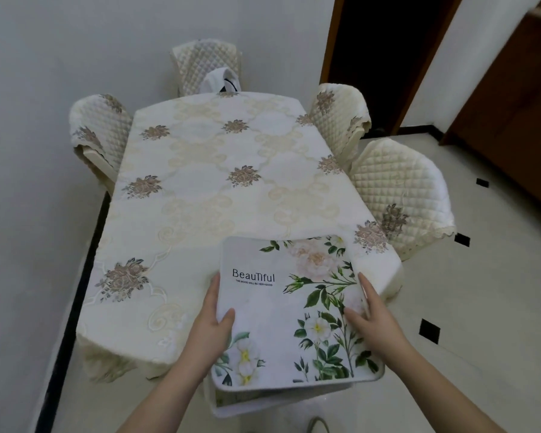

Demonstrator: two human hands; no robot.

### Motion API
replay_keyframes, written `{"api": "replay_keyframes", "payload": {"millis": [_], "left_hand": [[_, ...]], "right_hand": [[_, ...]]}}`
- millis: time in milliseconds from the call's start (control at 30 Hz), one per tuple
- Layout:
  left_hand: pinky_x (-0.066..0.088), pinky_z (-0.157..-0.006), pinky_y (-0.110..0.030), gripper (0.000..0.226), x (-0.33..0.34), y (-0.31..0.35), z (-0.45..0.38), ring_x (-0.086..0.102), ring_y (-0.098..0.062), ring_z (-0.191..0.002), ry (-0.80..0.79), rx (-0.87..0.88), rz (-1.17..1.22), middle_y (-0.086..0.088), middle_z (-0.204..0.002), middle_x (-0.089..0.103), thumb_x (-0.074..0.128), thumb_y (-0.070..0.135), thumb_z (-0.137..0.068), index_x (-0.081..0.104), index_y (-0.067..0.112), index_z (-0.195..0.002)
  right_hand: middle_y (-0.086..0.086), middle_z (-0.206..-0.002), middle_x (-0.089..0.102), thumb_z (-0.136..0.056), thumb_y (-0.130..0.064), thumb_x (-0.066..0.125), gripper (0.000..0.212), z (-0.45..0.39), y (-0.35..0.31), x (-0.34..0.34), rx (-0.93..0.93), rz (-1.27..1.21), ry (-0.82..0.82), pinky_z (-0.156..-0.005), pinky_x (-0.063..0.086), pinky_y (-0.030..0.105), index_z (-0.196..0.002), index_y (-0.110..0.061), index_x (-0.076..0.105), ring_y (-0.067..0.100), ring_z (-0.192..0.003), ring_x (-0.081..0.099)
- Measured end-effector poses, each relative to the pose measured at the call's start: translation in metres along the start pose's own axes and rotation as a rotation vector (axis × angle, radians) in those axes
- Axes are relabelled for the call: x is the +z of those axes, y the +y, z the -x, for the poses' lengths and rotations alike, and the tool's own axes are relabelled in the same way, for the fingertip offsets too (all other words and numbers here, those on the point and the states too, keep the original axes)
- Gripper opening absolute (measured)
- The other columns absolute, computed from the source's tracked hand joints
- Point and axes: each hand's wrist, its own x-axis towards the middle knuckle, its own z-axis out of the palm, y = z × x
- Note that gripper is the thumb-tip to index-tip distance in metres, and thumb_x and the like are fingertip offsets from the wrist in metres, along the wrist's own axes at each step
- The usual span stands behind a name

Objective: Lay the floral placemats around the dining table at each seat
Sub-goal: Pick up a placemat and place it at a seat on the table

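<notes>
over the table's [200,189] near edge, both hands grip white rose-printed placemats [294,310].

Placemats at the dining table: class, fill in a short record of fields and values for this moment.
placemats held: a stack, floral, top one printed "BeauTiful"
left hand: grips the stack's left edge, thumb on top
right hand: holds the right edge
stack position: over the table's near end
table: covered by patterned cloth, no placemat laid yet
chairs in view: four, quilted covers

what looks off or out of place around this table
A white garment or bag is draped over the far chair. The placemats, gripped by left hand and right hand, are still stacked; none is laid.
</notes>
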Motion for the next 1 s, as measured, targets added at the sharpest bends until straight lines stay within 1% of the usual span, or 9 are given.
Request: {"api": "replay_keyframes", "payload": {"millis": [133, 233, 367, 467, 533, 600, 733, 867, 1000], "left_hand": [[0.023, -0.11, -0.023, 0.071, 0.011, 0.015, -0.011, 0.027, -0.003, -0.138, -0.069, 0.076, 0.025, 0.021, -0.151, 0.025, 0.054, 0.01, -0.098, 0.016, 0.033, -0.154], [0.024, -0.115, -0.031, 0.071, 0.024, 0.022, -0.017, 0.027, -0.006, -0.141, -0.12, 0.09, 0.034, 0.02, -0.154, 0.025, 0.054, 0.013, -0.099, 0.016, 0.037, -0.154], [0.024, -0.116, -0.033, 0.073, 0.038, 0.034, -0.017, 0.025, -0.004, -0.141, -0.158, 0.125, 0.029, 0.025, -0.153, 0.021, 0.053, 0.013, -0.099, 0.012, 0.05, -0.147], [0.027, -0.117, -0.039, 0.074, 0.041, 0.036, -0.014, 0.029, -0.007, -0.142, -0.147, 0.114, 0.046, 0.022, -0.155, 0.025, 0.054, 0.012, -0.099, 0.016, 0.053, -0.146], [0.034, -0.115, -0.048, 0.072, 0.039, 0.036, -0.009, 0.038, -0.014, -0.14, -0.118, 0.088, 0.075, 0.016, -0.156, 0.032, 0.055, 0.013, -0.098, 0.022, 0.053, -0.149], [0.039, -0.111, -0.049, 0.071, 0.036, 0.039, 0.0, 0.043, -0.017, -0.137, -0.074, 0.059, 0.088, 0.013, -0.153, 0.037, 0.055, 0.013, -0.098, 0.023, 0.051, -0.149], [0.042, -0.108, -0.051, 0.07, 0.032, 0.044, 0.023, 0.048, -0.017, -0.133, 0.019, 0.027, 0.132, 0.013, -0.151, 0.041, 0.058, 0.028, -0.091, 0.025, 0.073, -0.132], [0.039, -0.11, -0.053, 0.071, 0.027, 0.036, 0.05, 0.046, -0.018, -0.136, 0.131, -0.026, 0.169, 0.014, -0.154, 0.039, 0.058, 0.035, -0.085, 0.025, 0.069, -0.137], [0.037, -0.113, -0.052, 0.07, 0.02, 0.03, 0.084, 0.042, -0.014, -0.139, 0.252, -0.059, 0.252, 0.015, -0.153, 0.039, 0.058, 0.028, -0.087, 0.029, 0.071, -0.134]], "right_hand": [[-0.007, -0.151, 0.037, -0.094, -0.018, 0.063, 0.078, 0.018, 0.005, -0.018, 0.032, -0.083, 0.085, -0.11, 0.038, 0.037, -0.151, -0.044, 0.016, 0.014, -0.133, 0.043], [-0.013, -0.154, 0.031, -0.094, -0.016, 0.063, 0.079, 0.03, 0.015, -0.031, 0.038, -0.121, 0.13, -0.113, 0.034, 0.037, -0.151, -0.047, 0.017, 0.009, -0.137, 0.037], [-0.013, -0.154, 0.036, -0.093, -0.017, 0.063, 0.079, 0.036, 0.025, -0.05, 0.039, -0.157, 0.161, -0.109, 0.042, 0.044, -0.148, -0.052, 0.018, 0.011, -0.134, 0.045], [-0.013, -0.153, 0.037, -0.094, -0.015, 0.062, 0.078, 0.036, 0.027, -0.059, 0.014, -0.184, 0.153, -0.105, 0.046, 0.039, -0.151, -0.046, 0.019, 0.01, -0.132, 0.048], [-0.013, -0.153, 0.038, -0.094, -0.017, 0.063, 0.077, 0.033, 0.027, -0.062, -0.018, -0.179, 0.128, -0.106, 0.045, 0.042, -0.15, -0.048, 0.019, 0.012, -0.132, 0.047], [-0.012, -0.15, 0.04, -0.094, -0.018, 0.063, 0.077, 0.028, 0.023, -0.063, -0.037, -0.168, 0.086, -0.105, 0.046, 0.042, -0.15, -0.048, 0.02, 0.013, -0.129, 0.05], [-0.011, -0.133, 0.051, -0.094, -0.011, 0.061, 0.075, 0.017, 0.016, -0.066, -0.055, -0.224, -0.003, -0.071, 0.058, 0.021, -0.15, -0.045, 0.023, 0.006, -0.103, 0.064], [-0.005, -0.138, 0.052, -0.094, -0.01, 0.061, 0.076, 0.007, 0.011, -0.06, -0.088, -0.266, -0.125, -0.089, 0.057, 0.04, -0.148, -0.049, 0.024, 0.013, -0.113, 0.062], [-0.003, -0.131, 0.057, -0.095, -0.006, 0.059, 0.075, 0.002, 0.002, -0.043, -0.115, -0.27, -0.249, -0.082, 0.059, 0.043, -0.147, -0.049, 0.025, 0.011, -0.1, 0.069]]}}
